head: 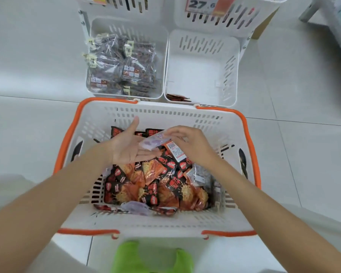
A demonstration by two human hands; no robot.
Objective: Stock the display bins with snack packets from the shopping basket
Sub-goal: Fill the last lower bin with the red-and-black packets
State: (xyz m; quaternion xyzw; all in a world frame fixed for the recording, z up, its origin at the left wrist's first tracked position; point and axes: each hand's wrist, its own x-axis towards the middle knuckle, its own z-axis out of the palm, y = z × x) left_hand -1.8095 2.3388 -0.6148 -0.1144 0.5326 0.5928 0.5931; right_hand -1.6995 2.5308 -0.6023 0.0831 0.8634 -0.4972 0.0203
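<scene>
A white shopping basket [185, 115] with an orange rim stands on the floor in front of me, holding several red-and-black snack packets [156, 186] and a few pale purple ones. My left hand [129, 147] lies palm up over the basket with straight fingers. My right hand [193, 146] pinches a pale purple packet [153, 141] and holds it against the left palm. Beyond the basket sit two white display bins. The left bin [161, 56] is full of dark clear-wrapped packets [122, 66]. The right bin [203, 69] holds only one or two dark packets [177, 97] at its near edge.
Two more white slotted bins hang above on the rack, one with a price tag [203, 4] reading 27. Pale floor tiles surround the basket. A green shoe [152, 257] shows at the bottom edge. A grey shelf leg [311, 10] stands at the far right.
</scene>
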